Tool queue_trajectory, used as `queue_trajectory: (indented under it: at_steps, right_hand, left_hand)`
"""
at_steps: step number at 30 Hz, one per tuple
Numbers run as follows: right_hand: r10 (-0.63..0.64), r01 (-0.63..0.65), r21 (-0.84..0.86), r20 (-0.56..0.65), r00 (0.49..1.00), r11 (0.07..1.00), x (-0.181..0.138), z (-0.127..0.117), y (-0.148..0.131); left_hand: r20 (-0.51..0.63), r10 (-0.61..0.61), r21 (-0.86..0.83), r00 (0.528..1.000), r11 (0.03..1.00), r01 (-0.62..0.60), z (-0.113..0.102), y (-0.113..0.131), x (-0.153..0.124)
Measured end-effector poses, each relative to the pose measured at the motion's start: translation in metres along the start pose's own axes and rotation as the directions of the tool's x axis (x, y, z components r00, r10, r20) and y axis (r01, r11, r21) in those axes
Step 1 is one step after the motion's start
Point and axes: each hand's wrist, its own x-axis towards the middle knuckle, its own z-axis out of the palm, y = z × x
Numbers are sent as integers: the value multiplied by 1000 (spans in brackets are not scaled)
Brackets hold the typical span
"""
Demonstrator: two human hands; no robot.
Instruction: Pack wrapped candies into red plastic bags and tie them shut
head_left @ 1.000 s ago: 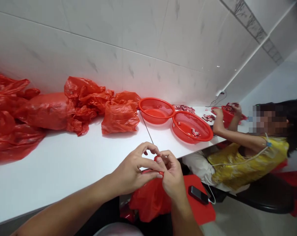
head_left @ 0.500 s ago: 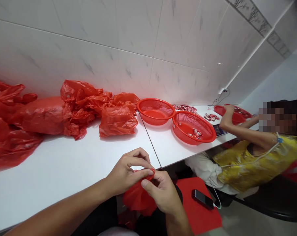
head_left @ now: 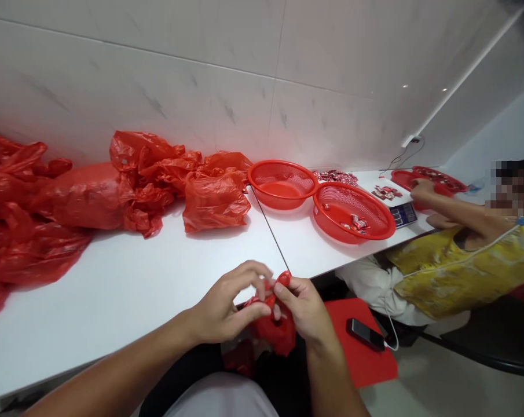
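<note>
Both grips sit higher than half a second ago, level again with the bench point(head_left: 157, 289) edge instead of below it. The right grip point(head_left: 303, 307) now pinches the twisted neck point(head_left: 283, 279) of the red bag point(head_left: 279, 336) upright above its knuckles, not flat between the two. The left grip point(head_left: 227, 307) arches its fingers higher over that neck. The bag hangs more tightly bunched beneath both grips. Beyond the right grip, the co-worker's hand point(head_left: 422, 186) now lies lower, at the far basket point(head_left: 444, 180).

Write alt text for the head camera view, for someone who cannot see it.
The left hand and right hand pinch the top of a small red bag at the near edge of a white table. Filled red bags and two red mesh baskets line the wall; another person sits to the right.
</note>
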Motion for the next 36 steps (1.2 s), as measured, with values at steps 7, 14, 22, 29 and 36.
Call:
queue_trajectory:
  at_steps: [7,14,22,29,36]
  right_hand:
    - [-262,294,-532,137,955,794,-6,-7,-29]
    - [-660,630,-692,294,692,352,8,7,-10]
    - [-642,729,-519,382,664,446,28,49,-20]
    - [-447,579,-495,369,815,648,40,21,-27]
    - [-31,131,-294,323,946,947,60,34,6]
  left_hand:
    - [213,-395,-129,894,895,426,2,-11,2]
    - [304,-564,-645,768,471,602,1,-21,-6]
    - [-91,-569,-389,817,776,497,-54,-5,-26]
    - [-655,-611,-493,445,791,361,-139,-28,-82]
    - [-715,-494,-318,494,860,399,-134,-36,-122]
